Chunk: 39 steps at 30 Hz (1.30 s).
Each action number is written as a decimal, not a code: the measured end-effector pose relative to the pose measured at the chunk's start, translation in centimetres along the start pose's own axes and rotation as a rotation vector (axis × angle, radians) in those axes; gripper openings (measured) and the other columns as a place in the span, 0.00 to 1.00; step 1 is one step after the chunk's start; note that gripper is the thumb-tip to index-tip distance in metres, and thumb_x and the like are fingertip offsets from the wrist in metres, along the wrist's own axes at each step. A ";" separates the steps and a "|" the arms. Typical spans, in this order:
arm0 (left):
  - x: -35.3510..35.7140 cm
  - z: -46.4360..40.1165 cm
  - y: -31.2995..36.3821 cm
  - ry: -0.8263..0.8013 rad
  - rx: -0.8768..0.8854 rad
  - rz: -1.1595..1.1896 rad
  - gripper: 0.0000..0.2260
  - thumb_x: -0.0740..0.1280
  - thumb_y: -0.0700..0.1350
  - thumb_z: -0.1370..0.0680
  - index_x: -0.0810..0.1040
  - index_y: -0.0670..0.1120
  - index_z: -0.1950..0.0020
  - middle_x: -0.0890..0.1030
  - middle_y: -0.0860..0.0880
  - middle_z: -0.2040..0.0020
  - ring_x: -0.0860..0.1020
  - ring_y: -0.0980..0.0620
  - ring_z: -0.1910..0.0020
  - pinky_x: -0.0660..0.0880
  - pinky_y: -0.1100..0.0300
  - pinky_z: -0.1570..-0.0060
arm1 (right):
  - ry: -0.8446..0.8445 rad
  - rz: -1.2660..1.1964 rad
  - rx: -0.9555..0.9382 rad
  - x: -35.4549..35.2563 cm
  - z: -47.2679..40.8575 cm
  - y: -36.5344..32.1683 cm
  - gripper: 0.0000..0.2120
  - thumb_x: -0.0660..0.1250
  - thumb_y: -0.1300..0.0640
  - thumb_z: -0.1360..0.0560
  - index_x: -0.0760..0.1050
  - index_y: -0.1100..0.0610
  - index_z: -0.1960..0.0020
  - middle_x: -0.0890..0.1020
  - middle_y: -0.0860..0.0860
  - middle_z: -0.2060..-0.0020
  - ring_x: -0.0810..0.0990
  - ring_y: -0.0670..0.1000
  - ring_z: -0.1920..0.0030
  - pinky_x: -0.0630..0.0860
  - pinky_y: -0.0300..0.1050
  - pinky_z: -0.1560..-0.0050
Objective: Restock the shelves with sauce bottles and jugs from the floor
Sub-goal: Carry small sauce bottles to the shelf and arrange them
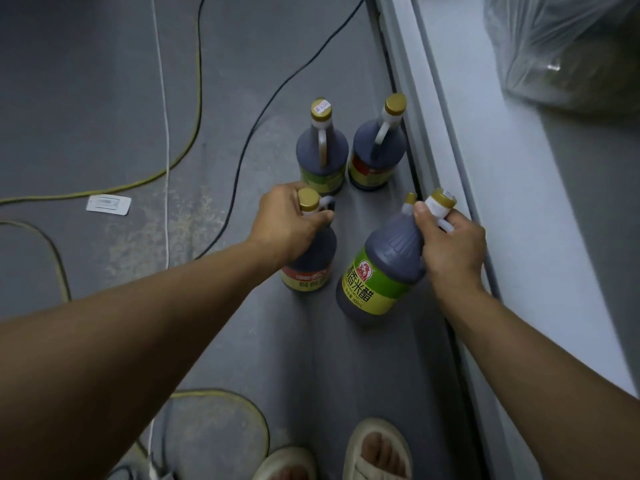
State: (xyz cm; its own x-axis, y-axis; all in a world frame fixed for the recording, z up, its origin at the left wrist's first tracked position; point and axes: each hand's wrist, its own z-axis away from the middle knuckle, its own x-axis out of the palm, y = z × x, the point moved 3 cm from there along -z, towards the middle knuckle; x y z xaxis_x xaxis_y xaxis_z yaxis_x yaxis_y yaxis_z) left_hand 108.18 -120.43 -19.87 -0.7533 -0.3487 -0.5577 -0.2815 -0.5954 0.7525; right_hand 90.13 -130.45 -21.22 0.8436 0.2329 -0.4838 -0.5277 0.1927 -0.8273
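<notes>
Several dark sauce jugs with gold caps and white handles are on the grey floor beside a white shelf base. My left hand (289, 220) grips the neck of a red-and-yellow-labelled jug (311, 268) that stands upright. My right hand (450, 242) holds the neck of a green-labelled vinegar jug (381, 271), which is tilted toward the left. Behind it another gold cap (411, 198) peeks out. Farther back stand a green-labelled jug (322, 150) and a red-labelled jug (377, 150), both upright and untouched.
The low white shelf (519, 202) runs along the right, with a clear plastic bag (568, 46) on it. Yellow (197, 98), black (242, 150) and white (166, 133) cables cross the floor. A white tag (108, 204) lies at left. My sandalled feet (377, 452) are at the bottom.
</notes>
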 end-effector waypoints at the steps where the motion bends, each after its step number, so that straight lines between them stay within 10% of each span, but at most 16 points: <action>1: -0.7 0.7 0.6 0.001 -0.007 -0.002 0.06 0.71 0.41 0.26 0.78 0.40 0.54 0.78 0.46 0.62 0.75 0.54 0.64 0.71 0.66 0.65 | -0.007 0.002 -0.004 -0.6 0.7 -0.9 0.07 0.68 0.49 0.26 0.76 0.53 0.55 0.80 0.51 0.59 0.80 0.52 0.54 0.76 0.43 0.53; 22: -18.2 12.2 21.5 0.000 -0.021 0.067 0.08 0.71 0.40 0.27 0.78 0.39 0.51 0.81 0.37 0.56 0.79 0.41 0.55 0.76 0.46 0.51 | 0.016 -0.064 -0.058 -13.8 11.3 -24.4 0.07 0.68 0.50 0.26 0.77 0.53 0.56 0.80 0.50 0.61 0.79 0.51 0.56 0.72 0.40 0.58; 39: -30.0 22.7 40.1 -0.124 0.182 0.026 0.04 0.69 0.41 0.25 0.78 0.42 0.53 0.76 0.48 0.64 0.74 0.54 0.65 0.69 0.64 0.67 | 0.146 -0.102 -0.236 -30.0 23.1 -42.5 0.10 0.68 0.49 0.26 0.80 0.55 0.54 0.83 0.53 0.59 0.80 0.52 0.56 0.72 0.40 0.60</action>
State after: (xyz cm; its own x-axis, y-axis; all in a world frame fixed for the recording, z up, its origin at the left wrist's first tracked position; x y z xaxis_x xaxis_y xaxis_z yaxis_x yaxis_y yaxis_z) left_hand 105.96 -117.41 35.03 -0.8258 -0.2638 -0.4985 -0.3552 -0.4433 0.8230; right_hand 84.92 -123.61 35.07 0.9057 0.0807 -0.4163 -0.4158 -0.0230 -0.9092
